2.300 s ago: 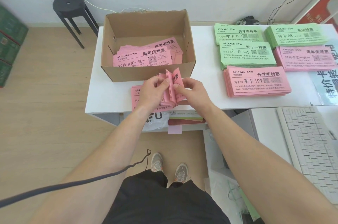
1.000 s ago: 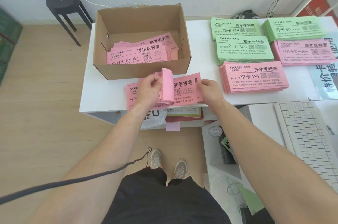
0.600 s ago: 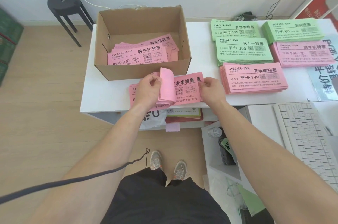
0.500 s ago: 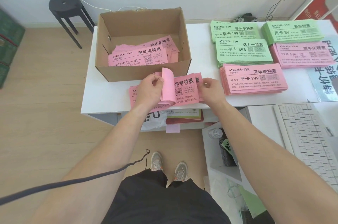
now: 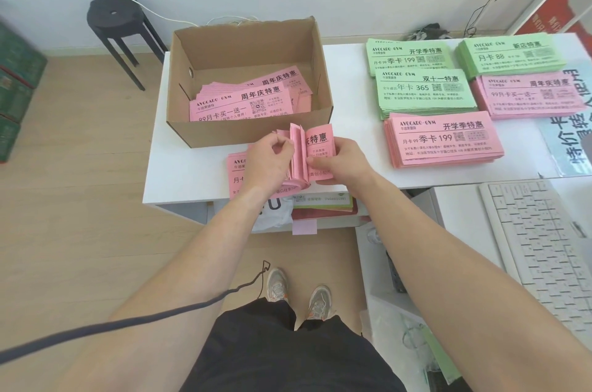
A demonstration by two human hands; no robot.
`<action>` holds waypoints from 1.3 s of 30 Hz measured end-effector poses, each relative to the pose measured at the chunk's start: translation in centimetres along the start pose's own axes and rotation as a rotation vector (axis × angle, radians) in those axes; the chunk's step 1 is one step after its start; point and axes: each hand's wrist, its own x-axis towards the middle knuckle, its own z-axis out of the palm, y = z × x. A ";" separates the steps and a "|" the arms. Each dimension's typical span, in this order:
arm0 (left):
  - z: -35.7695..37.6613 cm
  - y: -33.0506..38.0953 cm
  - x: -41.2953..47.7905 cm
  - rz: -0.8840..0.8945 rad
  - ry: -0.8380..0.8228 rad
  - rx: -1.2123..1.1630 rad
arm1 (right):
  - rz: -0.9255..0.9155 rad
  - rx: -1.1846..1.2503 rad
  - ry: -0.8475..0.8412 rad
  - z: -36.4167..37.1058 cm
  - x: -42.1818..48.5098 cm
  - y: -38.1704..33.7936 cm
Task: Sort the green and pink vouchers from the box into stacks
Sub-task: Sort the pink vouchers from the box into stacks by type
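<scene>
Head: left hand (image 5: 268, 162) hides pink bundle (image 5: 317, 142) print; right hand (image 5: 343, 161) pinches it.

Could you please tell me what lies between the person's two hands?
In the head view, a bundle of pink vouchers, some leaves standing up, lies between the left hand and the right hand; both hold it.

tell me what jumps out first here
The left hand and right hand hold a fanned pink bundle of vouchers at the table front edge. Just behind it stands an open cardboard box with more pink vouchers inside. To the right lie three green stacks and two pink stacks.
</scene>
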 end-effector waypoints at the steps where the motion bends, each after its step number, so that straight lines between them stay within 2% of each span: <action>1: 0.0 0.0 0.0 0.004 -0.007 0.010 | 0.011 -0.004 0.000 0.0 0.1 0.1; 6: 0.2 0.5 -0.5 -0.015 -0.013 0.008 | 0.031 0.016 0.018 0.1 0.3 0.2; 10: 0.2 0.9 -0.8 -0.037 -0.033 -0.080 | 0.006 0.036 -0.002 0.2 0.4 0.2; 12: 0.1 0.8 -0.6 -0.029 -0.014 -0.017 | 0.021 0.048 0.004 -0.1 0.5 0.2; 20: -1.5 0.5 0.4 -0.055 0.042 0.003 | 0.204 -0.105 0.216 -4.9 0.9 2.3; 32: -2.1 0.6 0.5 -0.082 0.056 0.040 | 0.157 -0.118 0.276 -4.5 1.2 2.0; 39: -2.8 0.8 0.8 -0.090 0.053 0.051 | 0.112 -0.301 0.322 -4.8 1.5 1.7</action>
